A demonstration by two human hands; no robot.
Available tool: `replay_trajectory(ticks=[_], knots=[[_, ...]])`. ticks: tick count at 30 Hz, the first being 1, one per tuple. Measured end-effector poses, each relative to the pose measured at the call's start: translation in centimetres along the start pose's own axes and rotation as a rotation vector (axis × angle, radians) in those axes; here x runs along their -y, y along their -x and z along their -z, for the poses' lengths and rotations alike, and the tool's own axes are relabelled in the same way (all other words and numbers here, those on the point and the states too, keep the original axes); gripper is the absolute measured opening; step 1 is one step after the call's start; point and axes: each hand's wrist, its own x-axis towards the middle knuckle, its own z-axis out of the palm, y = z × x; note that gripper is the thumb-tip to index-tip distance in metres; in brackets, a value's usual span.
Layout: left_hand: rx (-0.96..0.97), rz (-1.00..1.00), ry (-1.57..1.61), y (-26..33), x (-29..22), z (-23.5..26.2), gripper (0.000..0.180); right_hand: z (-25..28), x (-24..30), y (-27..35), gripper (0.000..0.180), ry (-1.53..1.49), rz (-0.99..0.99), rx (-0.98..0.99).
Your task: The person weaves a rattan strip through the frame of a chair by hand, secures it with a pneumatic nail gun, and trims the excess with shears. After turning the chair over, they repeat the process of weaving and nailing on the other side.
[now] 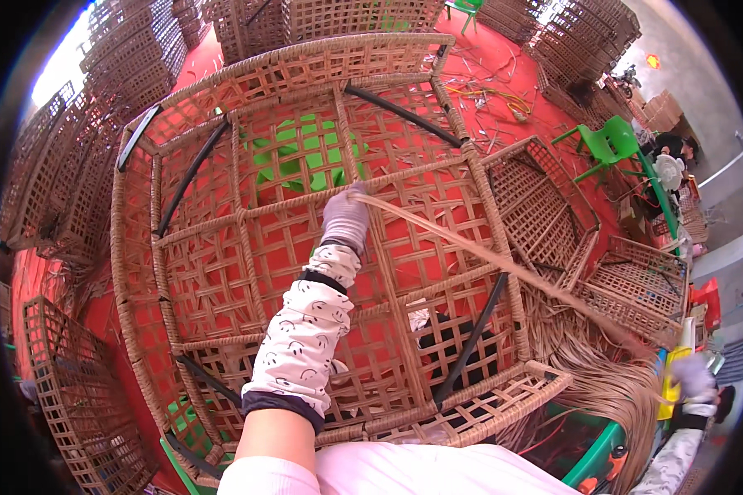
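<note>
A large brown wicker panel (pixel 252 289) with wrapped bars and an open weave lies before me. My left hand (pixel 347 216), in a pale glove, is closed on a flat wicker strip (pixel 479 250) at the panel's middle crossbar. From there the strip runs taut down to the right. Far out at the right edge is my right hand (pixel 692 378), also gloved and smeared by motion, with the strip's other end at its fingers. Black bars (pixel 404 115) brace the panel's corners.
Loose wicker strips (pixel 611 363) hang in a thick bundle at the right. Stacked wicker panels (pixel 132 49) stand at the back and left. Further right are smaller woven pieces (pixel 537 214) and a green chair (pixel 607 144). Scraps litter the red floor (pixel 491 70).
</note>
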Motion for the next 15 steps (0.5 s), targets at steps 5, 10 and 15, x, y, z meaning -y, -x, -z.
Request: replay_trajectory(ticks=[5,10,15], knots=[[0.021,0.34,0.569,2.5,-2.1,0.9,0.042,-7.7,4.5,-9.6,0.028,-0.271,-0.09,0.029],[0.034,0.371,0.411,3.5,-2.6,3.4,0.031,-2.0,29.5,-26.9,0.028,-1.528,0.25,0.257],[-0.107,-0.101,-0.564,1.9,-0.7,6.2,0.035,-2.6,42.9,-33.4,0.034,-1.954,0.373,0.847]])
